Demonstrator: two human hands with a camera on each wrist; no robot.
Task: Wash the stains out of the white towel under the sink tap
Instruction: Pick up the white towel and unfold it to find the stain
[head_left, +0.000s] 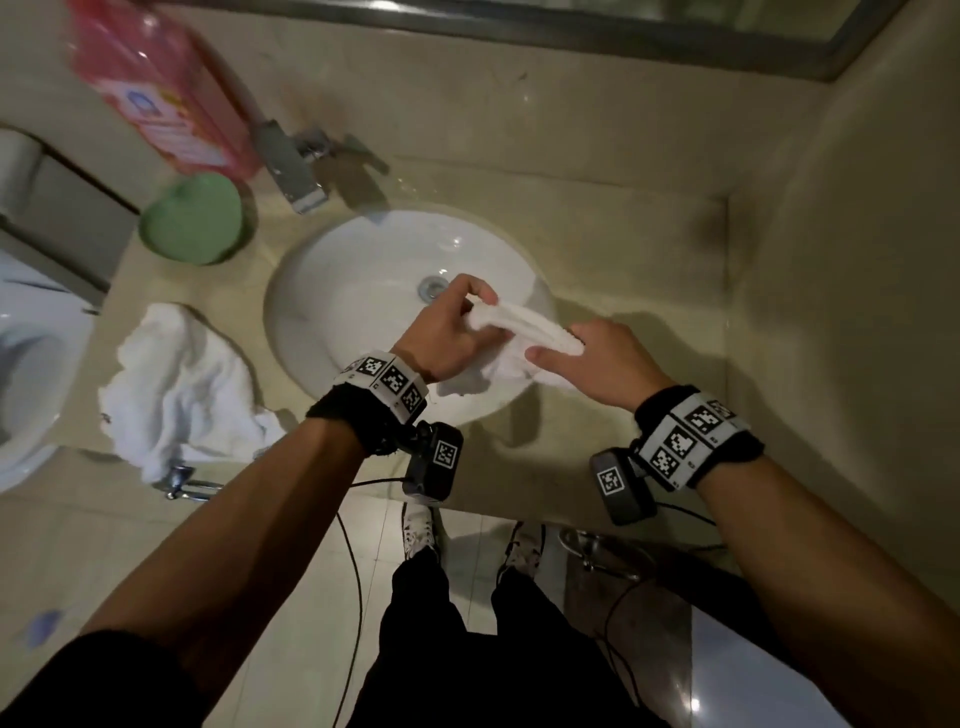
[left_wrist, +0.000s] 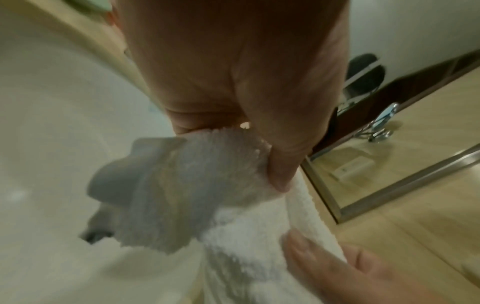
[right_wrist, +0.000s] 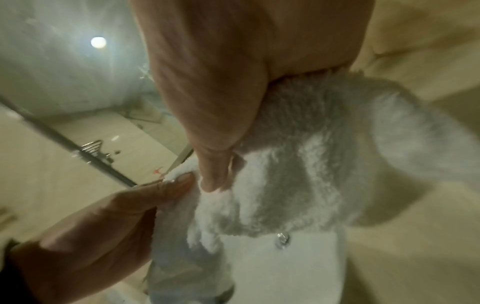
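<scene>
White terry towel (head_left: 524, 332) pinched taut between left hand (head_left: 447, 332) and right hand (head_left: 608, 364); inspecting. Next: carry under chrome tap (head_left: 293, 166).

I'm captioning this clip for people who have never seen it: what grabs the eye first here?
First, the two hands, left hand and right hand, both gripping a white towel stretched between them over the white basin. Next, the big pink bottle at the counter's back left, with a green tub just in front of it. A second crumpled white cloth lies left of the basin.
</scene>
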